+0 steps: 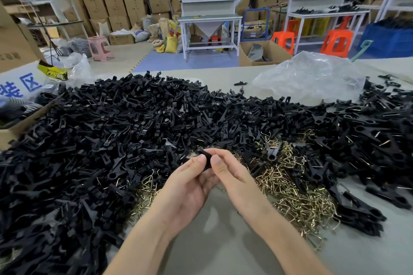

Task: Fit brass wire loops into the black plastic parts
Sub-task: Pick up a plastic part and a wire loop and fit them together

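While left hand [190, 185] and right hand [234, 177] pinch one black plastic part [206, 157] with curled fingers [218, 161], it seems light and stiff (grip its sides).

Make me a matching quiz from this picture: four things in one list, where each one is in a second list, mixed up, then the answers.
Things:
1. black part
2. wire loops
3. clear plastic bag
4. pink stool

Places:
A. on the floor beyond the table, left side
B. pinched between left hand and right hand
C. heaped on the table, close in front of the person
D. crumpled on the table's far right side

Pairs: 1-B, 2-C, 3-D, 4-A
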### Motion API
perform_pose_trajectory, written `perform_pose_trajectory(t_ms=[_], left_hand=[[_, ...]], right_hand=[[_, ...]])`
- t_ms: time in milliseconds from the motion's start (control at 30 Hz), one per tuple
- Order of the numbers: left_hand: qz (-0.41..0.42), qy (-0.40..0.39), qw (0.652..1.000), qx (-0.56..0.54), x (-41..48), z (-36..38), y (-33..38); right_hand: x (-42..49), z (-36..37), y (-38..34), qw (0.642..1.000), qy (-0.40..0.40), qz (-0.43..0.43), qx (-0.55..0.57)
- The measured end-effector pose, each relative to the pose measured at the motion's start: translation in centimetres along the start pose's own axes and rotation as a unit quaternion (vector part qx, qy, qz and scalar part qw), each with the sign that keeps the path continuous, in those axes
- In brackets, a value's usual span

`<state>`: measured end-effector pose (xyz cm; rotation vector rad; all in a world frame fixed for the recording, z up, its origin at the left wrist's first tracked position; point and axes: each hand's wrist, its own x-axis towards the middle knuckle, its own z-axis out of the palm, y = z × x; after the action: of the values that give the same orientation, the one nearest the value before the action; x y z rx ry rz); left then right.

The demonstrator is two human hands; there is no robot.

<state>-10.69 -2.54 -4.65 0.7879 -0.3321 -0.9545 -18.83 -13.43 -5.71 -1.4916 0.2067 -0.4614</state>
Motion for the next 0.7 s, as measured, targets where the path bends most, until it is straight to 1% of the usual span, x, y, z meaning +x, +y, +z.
perform_pose_trajectory(t_ms=[100,233,367,467,600,700], left_hand=[[-0.009,-0.003,1.000,-0.010,-0.2,0.2,0.1],[-0.023,0.008,0.998,-0.050,-0.2,0.2,0.3],[-0.032,-0.017,0.998,-0.053,-0.2,-0.2,0.2],[-0.031,-0.010,0.997,-0.068,-0.2,0.0,0.0],[-0.020,0.018,0.998,-0.062,-0.1,0.4,-0.3],[0.009,0.027,1.000,-0.008,0.0,0.9,-0.7]], right_hand=[[0.0,0.3,0.2,1.000,0.000,0.002,0.019],[0.1,0.2,0.1,0.999,-0.004,0.011,0.040],[0.1,-0.4,-0.2,0.998,-0.003,0.017,0.054],[0.2,-0.5,0.0,0.998,0.007,0.014,0.054],[0.2,-0.4,0.3,1.000,0.014,0.008,0.023],[0.1,-0.3,0.1,1.000,0.017,0.003,-0.025]])
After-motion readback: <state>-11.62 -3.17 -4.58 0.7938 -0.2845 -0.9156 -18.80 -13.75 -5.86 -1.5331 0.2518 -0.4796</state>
